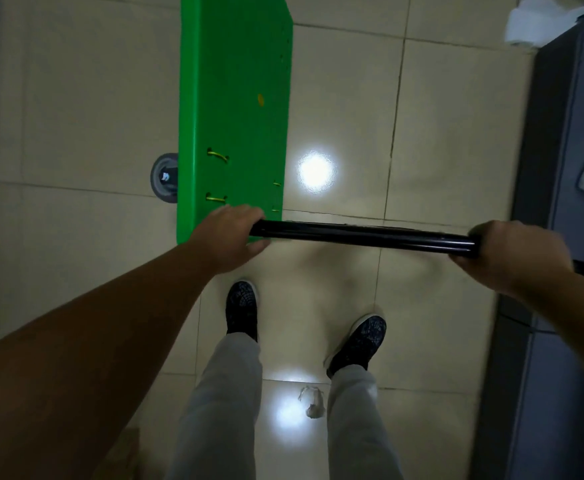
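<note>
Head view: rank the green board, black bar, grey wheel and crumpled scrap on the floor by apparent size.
1. green board
2. black bar
3. grey wheel, partly hidden behind the board
4. crumpled scrap, only slightly smaller-looking than the wheel

Just one camera here, strapped to the person's head and aimed almost straight down at the tiled floor [457, 133]. It's wide-angle and close in: the black bar [363, 233] with the left hand [228, 233] and right hand [512, 254] sits mid-frame, shoes [242, 306] right below.
</note>
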`<action>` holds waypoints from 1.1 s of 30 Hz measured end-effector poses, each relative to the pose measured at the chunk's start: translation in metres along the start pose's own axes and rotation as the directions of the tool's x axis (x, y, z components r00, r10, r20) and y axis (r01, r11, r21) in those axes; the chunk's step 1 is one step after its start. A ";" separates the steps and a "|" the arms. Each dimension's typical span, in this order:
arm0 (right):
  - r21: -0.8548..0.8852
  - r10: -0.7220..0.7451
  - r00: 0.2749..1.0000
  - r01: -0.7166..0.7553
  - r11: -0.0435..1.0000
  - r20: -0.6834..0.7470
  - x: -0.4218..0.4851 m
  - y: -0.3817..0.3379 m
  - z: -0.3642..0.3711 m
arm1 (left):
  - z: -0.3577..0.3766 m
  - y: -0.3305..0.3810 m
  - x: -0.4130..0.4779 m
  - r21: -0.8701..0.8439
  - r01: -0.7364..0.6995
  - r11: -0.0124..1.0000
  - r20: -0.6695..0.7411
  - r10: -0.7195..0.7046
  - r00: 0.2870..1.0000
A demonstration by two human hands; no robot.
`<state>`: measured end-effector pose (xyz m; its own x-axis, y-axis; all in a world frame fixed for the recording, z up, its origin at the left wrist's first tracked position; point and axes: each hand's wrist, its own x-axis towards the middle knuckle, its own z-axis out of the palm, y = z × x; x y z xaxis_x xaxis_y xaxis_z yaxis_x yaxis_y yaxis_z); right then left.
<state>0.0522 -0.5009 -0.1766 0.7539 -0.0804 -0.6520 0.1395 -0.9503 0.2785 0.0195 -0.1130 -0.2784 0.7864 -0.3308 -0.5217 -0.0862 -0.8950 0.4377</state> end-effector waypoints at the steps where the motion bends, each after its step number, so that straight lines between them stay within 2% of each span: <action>1: 0.009 0.045 0.999 -0.045 0.999 0.017 0.004 0.002 0.005 | 0.002 0.006 0.006 0.009 0.004 1.000 0.002 -0.004 1.000; 3: 0.012 0.071 0.997 -0.071 0.997 0.016 0.010 -0.002 0.013 | 0.004 0.015 0.017 0.086 0.008 0.996 0.026 -0.010 1.000; 5: -0.005 0.024 0.999 -0.024 1.000 -0.032 0.014 -0.014 0.023 | 0.004 0.023 0.025 0.153 -0.026 0.988 0.051 0.019 0.999; 9: 0.014 0.047 0.994 -0.046 0.999 -0.100 0.022 -0.031 0.034 | 0.000 0.027 0.025 0.141 0.000 0.990 0.087 -0.012 0.996; 19: 0.157 -0.055 0.998 0.053 0.986 0.008 0.018 -0.091 0.106 | 0.004 -0.008 -0.006 0.337 0.062 0.939 0.102 -0.102 0.990; 22: 0.188 -0.062 0.998 0.061 0.980 -0.001 0.018 -0.107 0.123 | 0.011 -0.020 -0.014 0.375 0.052 0.926 0.080 -0.088 0.993; 29: 0.208 -0.072 0.994 0.087 0.974 -0.078 0.028 -0.106 0.136 | 0.030 -0.025 -0.022 0.345 0.029 0.938 -0.032 -0.020 0.999; 33: 0.190 -0.072 0.995 0.084 0.978 -0.068 0.030 -0.106 0.136 | 0.035 -0.022 -0.024 0.327 0.069 0.942 -0.057 -0.053 0.997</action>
<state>-0.0269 -0.4434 -0.3216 0.7837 0.0093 -0.6211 0.0776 -0.9935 0.0831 -0.0189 -0.0960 -0.3012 0.8237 -0.2653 -0.5012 -0.2271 -0.9642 0.1370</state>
